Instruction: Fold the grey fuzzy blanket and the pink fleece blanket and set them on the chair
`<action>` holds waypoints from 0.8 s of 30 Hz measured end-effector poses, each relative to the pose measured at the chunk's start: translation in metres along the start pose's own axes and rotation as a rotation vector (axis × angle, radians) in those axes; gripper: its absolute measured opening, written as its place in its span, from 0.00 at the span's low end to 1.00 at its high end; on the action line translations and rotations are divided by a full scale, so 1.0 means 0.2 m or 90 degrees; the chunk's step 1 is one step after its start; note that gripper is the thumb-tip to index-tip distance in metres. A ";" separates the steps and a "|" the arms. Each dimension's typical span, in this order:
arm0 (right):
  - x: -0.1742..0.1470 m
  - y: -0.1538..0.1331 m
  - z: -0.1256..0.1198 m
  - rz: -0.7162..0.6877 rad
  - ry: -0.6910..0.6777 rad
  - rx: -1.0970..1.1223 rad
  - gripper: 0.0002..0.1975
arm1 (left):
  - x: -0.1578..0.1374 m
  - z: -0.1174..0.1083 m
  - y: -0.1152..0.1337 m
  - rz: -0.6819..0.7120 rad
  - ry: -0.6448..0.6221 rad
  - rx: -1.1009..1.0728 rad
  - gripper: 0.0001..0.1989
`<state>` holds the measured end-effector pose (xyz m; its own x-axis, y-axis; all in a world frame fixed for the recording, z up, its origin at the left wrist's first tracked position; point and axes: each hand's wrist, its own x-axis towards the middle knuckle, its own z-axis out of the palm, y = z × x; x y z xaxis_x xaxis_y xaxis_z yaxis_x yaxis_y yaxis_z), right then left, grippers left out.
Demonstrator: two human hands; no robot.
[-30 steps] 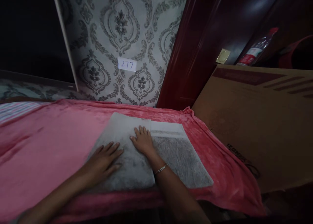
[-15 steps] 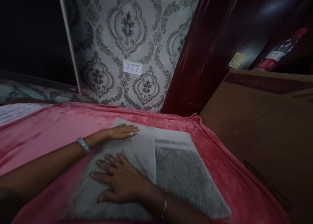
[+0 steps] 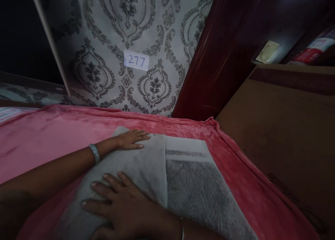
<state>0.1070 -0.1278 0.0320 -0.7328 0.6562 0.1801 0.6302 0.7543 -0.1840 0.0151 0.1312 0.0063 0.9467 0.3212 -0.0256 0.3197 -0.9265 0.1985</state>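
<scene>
Head view: left hand (image 3: 131,139) has since moved to the far edge of the gray towel (image 3: 156,166), right hand (image 3: 127,205) to its near part; both splayed, gripping nothing.

A person's left forearm (image 3: 57,177) reaches in from the lower left, the left hand (image 3: 133,139) lying palm down with fingers pointing right. Nearer the camera, the right hand (image 3: 125,205) is pressed flat, fingers fanned toward the upper left, its forearm (image 3: 199,232) angling in from the bottom edge.
</scene>
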 end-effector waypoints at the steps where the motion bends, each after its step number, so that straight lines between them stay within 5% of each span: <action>1: 0.00 0.00 0.00 0.002 -0.001 -0.006 0.31 | 0.02 0.00 -0.02 0.000 0.005 0.010 0.33; 6: 0.01 0.02 0.02 -0.004 0.022 -0.024 0.29 | 0.09 -0.08 -0.03 -0.042 0.032 0.071 0.30; 10: 0.00 0.02 0.00 -0.021 0.044 -0.069 0.29 | 0.15 -0.13 0.16 0.012 0.082 0.054 0.30; 15: -0.11 -0.05 -0.02 -0.050 0.060 -0.201 0.30 | 0.23 0.00 0.37 0.141 -0.033 0.007 0.34; 21: -0.21 -0.09 -0.01 -0.025 0.079 -0.483 0.26 | 0.33 0.08 0.28 0.063 -0.007 -0.031 0.35; 24: -0.21 -0.08 -0.03 -0.021 0.048 -0.424 0.23 | 0.37 0.04 0.25 0.023 0.018 -0.059 0.33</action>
<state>0.1287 -0.1672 0.0340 -0.7492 0.6144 0.2474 0.6499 0.6098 0.4537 0.1020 0.1069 0.0060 0.9556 0.2947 0.0099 0.2794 -0.9158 0.2885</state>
